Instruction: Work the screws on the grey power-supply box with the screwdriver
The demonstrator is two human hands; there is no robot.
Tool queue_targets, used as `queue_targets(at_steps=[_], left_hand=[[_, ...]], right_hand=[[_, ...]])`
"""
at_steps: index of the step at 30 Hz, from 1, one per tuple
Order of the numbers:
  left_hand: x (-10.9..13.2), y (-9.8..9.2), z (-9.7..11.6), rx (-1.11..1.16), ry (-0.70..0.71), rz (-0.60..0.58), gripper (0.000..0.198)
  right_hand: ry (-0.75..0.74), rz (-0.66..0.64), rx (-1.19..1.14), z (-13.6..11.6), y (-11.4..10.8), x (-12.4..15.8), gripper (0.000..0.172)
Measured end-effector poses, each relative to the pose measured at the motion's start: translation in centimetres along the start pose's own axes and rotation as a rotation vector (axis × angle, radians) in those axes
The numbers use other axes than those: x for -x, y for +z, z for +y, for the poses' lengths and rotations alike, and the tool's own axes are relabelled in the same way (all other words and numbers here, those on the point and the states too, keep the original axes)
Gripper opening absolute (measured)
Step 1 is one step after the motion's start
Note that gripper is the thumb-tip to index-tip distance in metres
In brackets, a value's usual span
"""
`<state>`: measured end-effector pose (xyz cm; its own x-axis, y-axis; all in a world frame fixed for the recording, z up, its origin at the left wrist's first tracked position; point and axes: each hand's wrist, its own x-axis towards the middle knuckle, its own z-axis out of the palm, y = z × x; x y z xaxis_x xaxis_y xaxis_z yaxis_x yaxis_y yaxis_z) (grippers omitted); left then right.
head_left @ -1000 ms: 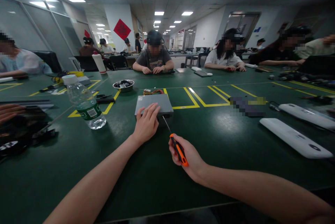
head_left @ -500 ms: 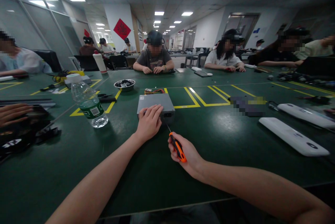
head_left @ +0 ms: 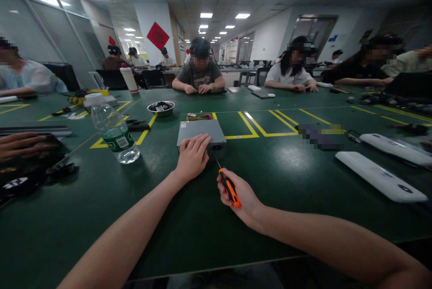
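A grey metal computer power supply lies on the green table, its coloured cables bunched at the far side. My left hand rests over its near left part, fingers stretched across the top. An orange and black screwdriver is held by its handle in my right hand, fingers wrapped round it. Its thin shaft points up and left to the near face of the power supply, below the socket. Whether the tip touches a screw there, I cannot tell.
Left of my hands stands a water bottle. Behind it are a metal bowl of dark parts and a white cup. White oblong devices lie at right. Another person's hand works at far left; a person sits opposite.
The screwdriver and my right hand have shifted very slightly. My left hand stays on the power supply, while the hand at far left has moved a little to the right.
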<state>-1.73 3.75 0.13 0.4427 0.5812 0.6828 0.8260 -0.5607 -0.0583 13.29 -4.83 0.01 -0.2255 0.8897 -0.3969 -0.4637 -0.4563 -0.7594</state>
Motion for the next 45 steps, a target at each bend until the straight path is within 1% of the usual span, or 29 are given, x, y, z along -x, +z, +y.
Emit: queue_targets(at_steps=[3, 8, 10, 12, 14, 18, 21, 23, 26, 28, 30, 32, 34, 35, 36, 37, 38, 40, 41, 42, 43, 44, 45], left_hand=[[0.0, 0.1, 0.0, 0.002, 0.0, 0.005, 0.042], [0.0, 0.3, 0.0, 0.01, 0.0, 0.015, 0.042], [0.0, 0.3, 0.0, 0.018, 0.002, 0.022, 0.043], [0.1, 0.4, 0.0, 0.026, 0.009, 0.033, 0.044], [0.1, 0.5, -0.1, 0.03, 0.049, 0.031, 0.043], [0.2, 0.8, -0.1, 0.037, 0.214, 0.009, 0.033], [0.2, 0.9, -0.2, 0.053, 0.272, 0.046, 0.02], [0.2, 0.9, -0.3, 0.072, 0.291, 0.072, 0.016], [0.2, 1.0, -0.4, 0.102, 0.296, 0.092, 0.016], [0.2, 1.1, -0.4, 0.123, 0.282, 0.092, 0.016], [0.3, 1.2, -0.4, 0.144, 0.268, 0.093, 0.016], [0.4, 1.3, -0.5, 0.165, 0.258, 0.094, 0.017], [0.4, 1.3, -0.5, 0.176, 0.254, 0.089, 0.018], [0.4, 1.3, -0.5, 0.177, 0.254, 0.081, 0.019], [0.4, 1.2, -0.5, 0.176, 0.256, 0.072, 0.02], [0.4, 1.1, -0.5, 0.175, 0.258, 0.066, 0.021], [0.4, 1.0, -0.5, 0.173, 0.262, 0.059, 0.022], [0.3, 0.9, -0.5, 0.171, 0.264, 0.061, 0.023], [0.3, 0.9, -0.5, 0.17, 0.263, 0.068, 0.023], [0.3, 0.8, -0.4, 0.168, 0.261, 0.07, 0.024], [0.4, 0.8, -0.4, 0.165, 0.257, 0.068, 0.024], [0.4, 0.7, -0.4, 0.16, 0.252, 0.062, 0.024], [0.4, 0.7, -0.4, 0.155, 0.248, 0.055, 0.025]], right_hand=[[-0.009, -0.001, -0.007, 0.0, -0.1, 0.0, 0.024], [-0.063, -0.006, -0.005, 0.0, -0.2, 0.1, 0.017], [-0.055, -0.012, -0.006, -0.1, -0.2, 0.2, 0.017], [-0.026, -0.016, -0.011, -0.2, -0.1, 0.3, 0.02], [0.008, -0.02, -0.031, -0.3, -0.2, 0.4, 0.026], [0.042, -0.047, -0.093, -0.3, -0.2, 0.3, 0.03], [0.079, -0.061, -0.12, -0.5, -0.2, 0.3, 0.031], [0.113, -0.062, -0.124, -0.7, -0.1, 0.5, 0.031], [0.129, -0.067, -0.034, -1.3, 0.0, 0.8, 0.031], [0.102, -0.077, 0.114, -1.6, 0.0, 1.0, 0.031], [0.037, -0.072, 0.305, -1.8, -0.2, 1.0, 0.031], [-0.091, -0.046, 0.496, -2.2, -0.7, 1.1, 0.031], [-0.315, -0.025, 0.671, -2.6, -1.4, 1.2, 0.031], [-0.466, -0.054, 0.75, -2.8, -1.8, 1.3, 0.03], [-0.664, -0.076, 0.853, -3.1, -2.3, 1.5, 0.028], [-0.903, -0.116, 0.98, -3.3, -2.7, 1.6, 0.027], [-1.149, -0.205, 1.118, -3.5, -3.2, 1.8, 0.029], [-1.599, -0.438, 1.369, -3.7, -3.8, 2.2, 0.042], [-1.766, -0.542, 1.486, -3.7, -3.9, 2.4, 0.038], [-1.885, -0.625, 1.587, -3.6, -3.9, 2.5, 0.033], [-1.948, -0.67, 1.674, -3.5, -3.9, 2.6, 0.027], [-1.963, -0.684, 1.741, -3.5, -3.7, 2.7, 0.023], [-1.944, -0.669, 1.78, -3.5, -3.6, 2.7, 0.023]])
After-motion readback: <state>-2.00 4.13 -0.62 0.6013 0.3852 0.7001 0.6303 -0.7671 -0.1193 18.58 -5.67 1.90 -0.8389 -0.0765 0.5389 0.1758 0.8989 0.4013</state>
